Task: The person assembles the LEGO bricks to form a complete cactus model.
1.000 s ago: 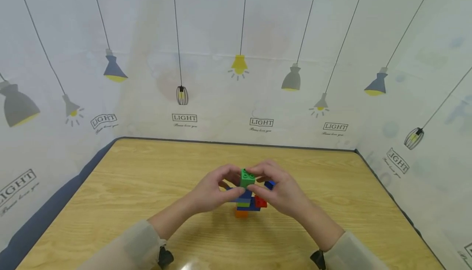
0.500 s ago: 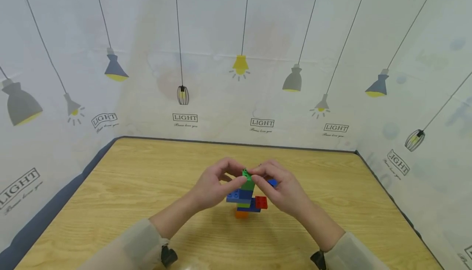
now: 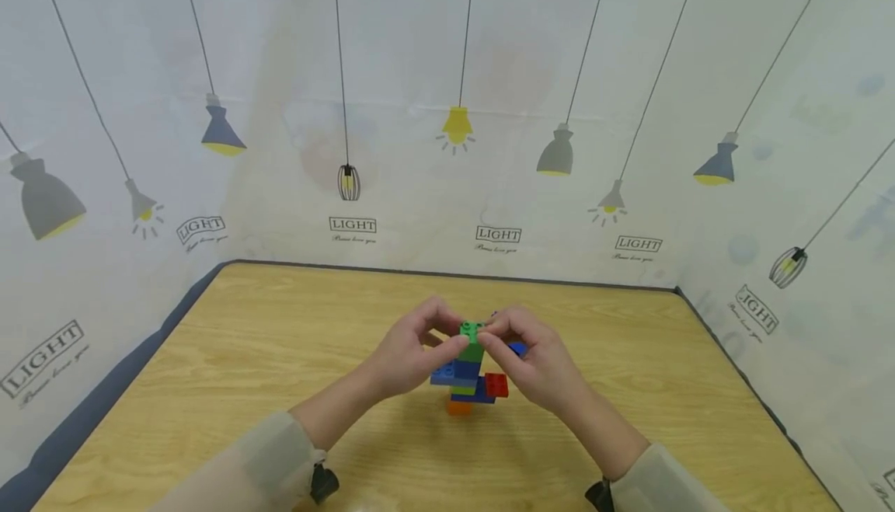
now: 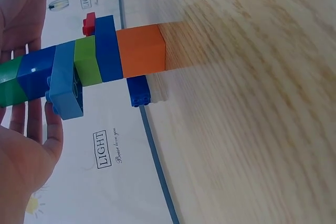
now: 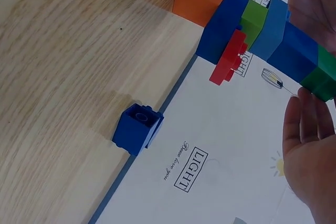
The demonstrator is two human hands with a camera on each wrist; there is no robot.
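A tower of toy building bricks stands on the table, with an orange brick (image 3: 459,408) at its foot. Above come a dark blue brick (image 4: 108,48), a lime green one (image 4: 87,60), a light blue one (image 3: 453,377) and another dark blue brick (image 4: 37,72). A green brick (image 3: 471,350) tops the stack. My left hand (image 3: 412,350) pinches it from the left side, my right hand (image 3: 534,357) from the right, both thumbs toward me. On the right, a red brick (image 3: 496,385) sits on the lower dark blue brick, jutting outward.
Behind the tower, a loose blue brick (image 5: 135,129) lies on the wooden table (image 3: 315,302), partly hidden by my right hand in the head view. A pale wall covering (image 3: 405,186) printed with lamps rises past the table's far edge.
The green brick has gone from turned at an angle to lined up on the dark blue brick below. My fingers have shifted on it, baring more of the light blue and red bricks.
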